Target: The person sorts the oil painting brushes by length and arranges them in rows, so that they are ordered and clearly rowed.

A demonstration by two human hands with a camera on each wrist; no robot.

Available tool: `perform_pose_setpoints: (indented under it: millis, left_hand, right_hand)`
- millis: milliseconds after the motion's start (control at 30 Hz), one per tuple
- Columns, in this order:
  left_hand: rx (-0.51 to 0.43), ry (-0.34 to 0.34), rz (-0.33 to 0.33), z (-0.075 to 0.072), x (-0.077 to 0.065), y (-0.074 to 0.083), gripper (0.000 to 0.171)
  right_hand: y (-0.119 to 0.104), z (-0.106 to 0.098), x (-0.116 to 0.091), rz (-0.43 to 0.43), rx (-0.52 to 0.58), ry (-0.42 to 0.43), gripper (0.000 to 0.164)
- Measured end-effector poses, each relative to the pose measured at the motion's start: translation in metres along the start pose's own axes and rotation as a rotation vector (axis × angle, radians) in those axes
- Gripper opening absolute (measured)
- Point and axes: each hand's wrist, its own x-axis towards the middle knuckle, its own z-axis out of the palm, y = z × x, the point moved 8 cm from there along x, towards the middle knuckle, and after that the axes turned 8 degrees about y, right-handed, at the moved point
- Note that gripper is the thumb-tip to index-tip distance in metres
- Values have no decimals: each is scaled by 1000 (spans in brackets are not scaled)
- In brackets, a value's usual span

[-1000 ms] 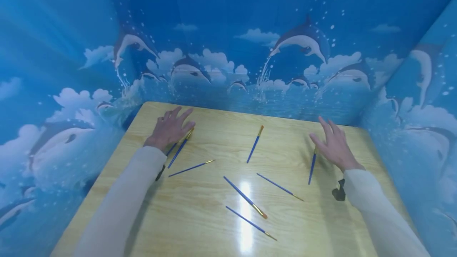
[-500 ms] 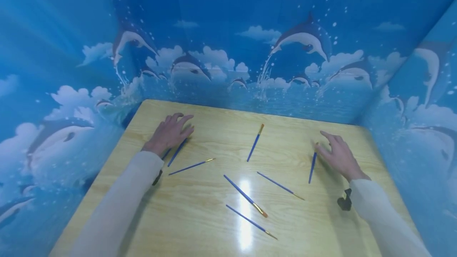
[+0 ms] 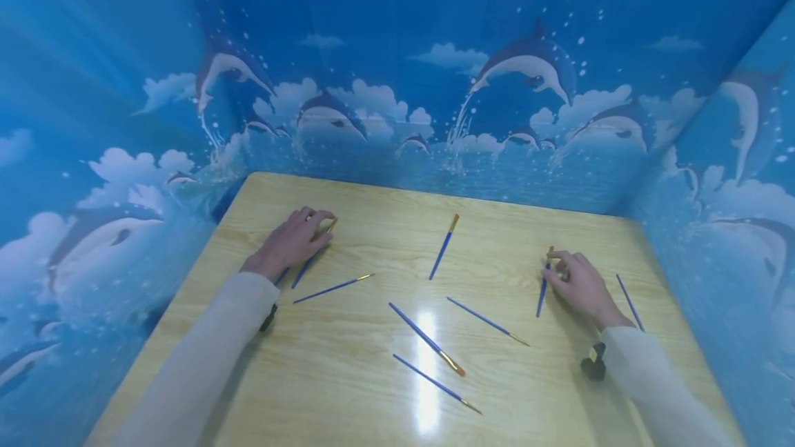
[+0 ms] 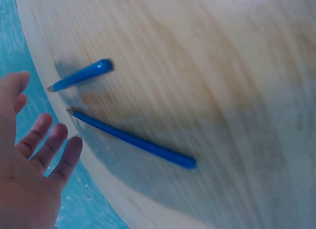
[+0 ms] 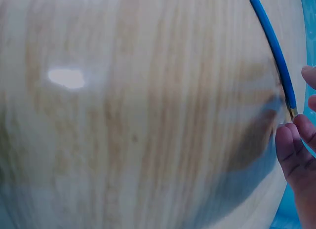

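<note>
My left hand (image 3: 288,243) is over two blue-handled paintbrushes at the table's far left. One brush (image 3: 301,276) shows its handle and gold ferrule beside the thumb; the other (image 3: 282,276) is mostly hidden under the hand. In the left wrist view, spread fingers stay apart from the nearer brush (image 4: 133,139) and from a thicker one (image 4: 84,75). At the right, my right hand (image 3: 580,288) has bent fingers and thumb around the upper end of a blue paintbrush (image 3: 542,297). The right wrist view shows fingertips (image 5: 285,142) beside its ferrule, with no clear pinch.
Several more blue paintbrushes lie scattered on the wooden table (image 3: 348,378): one upright-lying brush (image 3: 442,254) at the back middle, a wide-tipped brush (image 3: 428,339) in front, and a thin brush (image 3: 630,302) near the right edge. A dolphin-printed curtain (image 3: 373,54) encloses the back and sides.
My right hand has lowered toward the right-hand brush, its fingers bending closer together. My left hand has drawn slightly back and its fingers have bent. A thin brush beyond the right hand has come into view.
</note>
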Motion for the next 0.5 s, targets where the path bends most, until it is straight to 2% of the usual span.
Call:
perform_pose_setpoints:
  millis: [233,500]
  left_hand:
    - [-44,-17,-9,2,-7,-2,44]
    - [-53,-45,19,6,-12,-2,28]
  right_hand:
    - [1,6,-4,-22,6,7,45]
    - [-2,8,-4,-41,10,32,40]
